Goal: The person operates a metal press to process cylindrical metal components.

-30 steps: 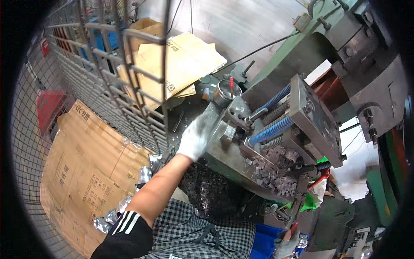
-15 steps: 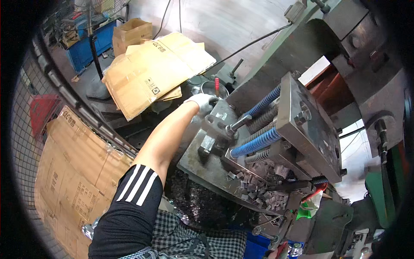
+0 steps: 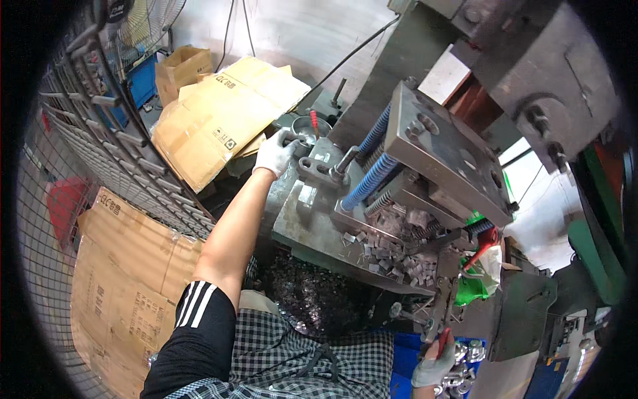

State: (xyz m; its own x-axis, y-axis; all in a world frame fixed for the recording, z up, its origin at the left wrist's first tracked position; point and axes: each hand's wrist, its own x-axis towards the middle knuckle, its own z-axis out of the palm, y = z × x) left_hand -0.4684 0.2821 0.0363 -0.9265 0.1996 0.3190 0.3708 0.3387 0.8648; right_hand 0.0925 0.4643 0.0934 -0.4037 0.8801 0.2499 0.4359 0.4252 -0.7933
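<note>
My left hand (image 3: 274, 154), in a white glove, reaches out beside a metal pot (image 3: 323, 126) at the back of the press table. Its fingers curl around something dark that I cannot make out. A red-handled tool (image 3: 314, 120) stands up out of the pot. Low on the right, my gloved right hand (image 3: 433, 370) is closed around a red-handled hand tool (image 3: 444, 340); its working end is hard to tell. Just beyond that hand, shiny metal parts (image 3: 460, 379) lie in a blue bin (image 3: 405, 359).
A press die with blue springs (image 3: 372, 179) stands on the metal table (image 3: 312, 233). Small metal scraps (image 3: 392, 259) litter its near edge, with more scrap below (image 3: 306, 286). Flat cardboard (image 3: 219, 120) lies at the back left; a wire-mesh guard (image 3: 133, 173) stands left.
My left hand has drawn back to the left from the table's far corner. My right hand has come into view at lower right with the red-handled tool. The view has shifted.
</note>
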